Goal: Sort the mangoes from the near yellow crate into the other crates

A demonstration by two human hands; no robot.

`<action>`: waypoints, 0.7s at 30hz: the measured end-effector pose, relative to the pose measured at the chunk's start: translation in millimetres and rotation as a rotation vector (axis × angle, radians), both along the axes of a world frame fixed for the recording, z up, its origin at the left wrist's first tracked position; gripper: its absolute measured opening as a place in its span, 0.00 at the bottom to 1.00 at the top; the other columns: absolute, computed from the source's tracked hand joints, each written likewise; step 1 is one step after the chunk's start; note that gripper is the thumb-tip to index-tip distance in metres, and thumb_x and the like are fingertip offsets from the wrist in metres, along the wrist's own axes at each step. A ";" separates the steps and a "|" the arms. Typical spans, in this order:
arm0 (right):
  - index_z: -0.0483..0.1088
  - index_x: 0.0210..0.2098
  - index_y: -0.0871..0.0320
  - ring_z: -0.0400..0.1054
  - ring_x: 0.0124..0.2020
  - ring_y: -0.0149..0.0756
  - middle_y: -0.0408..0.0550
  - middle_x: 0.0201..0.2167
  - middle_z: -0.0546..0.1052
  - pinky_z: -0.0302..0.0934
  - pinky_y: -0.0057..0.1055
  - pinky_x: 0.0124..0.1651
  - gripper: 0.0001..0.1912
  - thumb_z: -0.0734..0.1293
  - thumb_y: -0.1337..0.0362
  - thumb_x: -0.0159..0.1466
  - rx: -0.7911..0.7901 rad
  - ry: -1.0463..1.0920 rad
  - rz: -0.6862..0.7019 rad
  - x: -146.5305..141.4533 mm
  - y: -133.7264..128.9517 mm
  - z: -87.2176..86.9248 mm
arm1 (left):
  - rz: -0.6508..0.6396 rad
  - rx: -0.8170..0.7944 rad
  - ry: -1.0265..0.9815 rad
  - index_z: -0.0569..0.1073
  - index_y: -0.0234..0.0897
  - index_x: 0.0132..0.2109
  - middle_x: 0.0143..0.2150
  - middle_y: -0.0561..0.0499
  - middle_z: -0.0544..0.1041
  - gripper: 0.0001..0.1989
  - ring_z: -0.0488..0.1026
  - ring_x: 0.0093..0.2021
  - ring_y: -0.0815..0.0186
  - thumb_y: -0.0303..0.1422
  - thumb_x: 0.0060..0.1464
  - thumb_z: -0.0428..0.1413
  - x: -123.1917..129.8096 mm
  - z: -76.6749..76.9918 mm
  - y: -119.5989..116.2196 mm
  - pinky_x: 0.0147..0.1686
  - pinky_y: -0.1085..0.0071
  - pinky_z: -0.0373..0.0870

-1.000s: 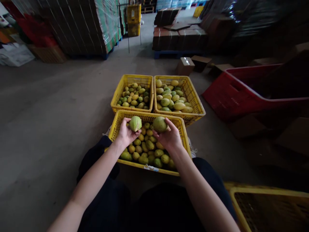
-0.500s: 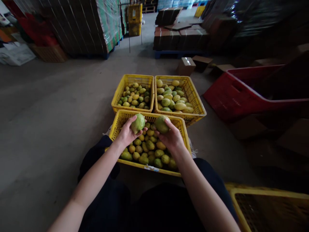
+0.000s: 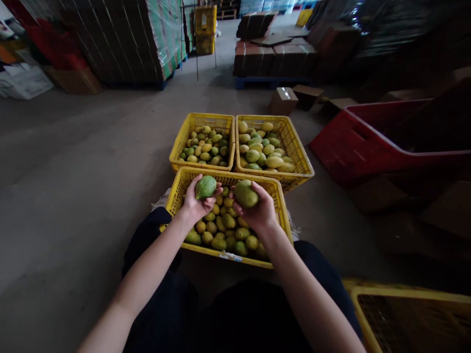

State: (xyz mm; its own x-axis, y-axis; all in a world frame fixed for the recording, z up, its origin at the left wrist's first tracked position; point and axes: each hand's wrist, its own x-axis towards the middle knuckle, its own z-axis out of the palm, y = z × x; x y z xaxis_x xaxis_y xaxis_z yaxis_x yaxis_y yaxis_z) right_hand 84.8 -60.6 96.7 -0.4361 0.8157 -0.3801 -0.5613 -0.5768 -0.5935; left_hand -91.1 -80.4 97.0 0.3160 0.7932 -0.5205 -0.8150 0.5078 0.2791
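Observation:
A green papaya with a pointed end rests in my left hand, its fingers curled under and around the fruit. My right hand grips a duller, yellow-green papaya from its right side. Both fruits are held apart, above the near yellow crate. Inside that crate lie several smaller green and yellow fruits, partly hidden by my hands and forearms.
Behind the near crate stand a left yellow crate and a right yellow crate, both holding fruit. A red bin is at right, another yellow crate at lower right. Cartons and loaded pallets stand farther back.
My left hand has turned its papaya from a tilted, upright pose to a flatter one, showing a greener side. The right hand's papaya has shifted slightly down and left.

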 end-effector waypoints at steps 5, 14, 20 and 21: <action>0.72 0.27 0.61 0.63 0.16 0.32 0.54 0.20 0.76 0.54 0.26 0.13 0.24 0.57 0.48 0.60 -0.193 0.002 -0.009 0.3 2.3 0.7 | -0.002 -0.090 -0.050 0.74 0.28 0.41 0.29 0.42 0.77 0.27 0.60 0.14 0.77 0.48 0.62 0.43 6.0 -7.2 0.6 0.10 0.81 0.55; 0.69 0.26 0.59 0.65 0.19 0.34 0.48 0.20 0.75 0.53 0.25 0.15 0.12 0.66 0.55 0.52 -0.126 -0.115 -0.095 -1.9 3.9 0.5 | -0.009 0.354 0.331 0.72 0.33 0.47 0.37 0.46 0.78 0.22 0.72 0.29 0.69 0.45 0.52 0.60 11.0 -5.2 -0.4 0.25 0.75 0.70; 0.71 0.33 0.57 0.68 0.30 0.36 0.43 0.29 0.75 0.64 0.30 0.32 0.20 0.76 0.56 0.44 0.438 -0.647 -0.218 2.6 -2.5 0.3 | 0.076 0.711 0.796 0.70 0.41 0.51 0.48 0.49 0.76 0.26 0.72 0.50 0.62 0.36 0.45 0.67 10.6 -6.9 -6.2 0.52 0.68 0.67; 0.71 0.34 0.57 0.68 0.32 0.37 0.43 0.30 0.75 0.64 0.32 0.36 0.22 0.77 0.55 0.44 0.535 -0.761 -0.247 3.6 -3.5 0.0 | 0.086 0.748 0.845 0.70 0.41 0.50 0.49 0.49 0.75 0.25 0.72 0.51 0.62 0.35 0.45 0.67 9.8 -7.3 -6.9 0.53 0.68 0.66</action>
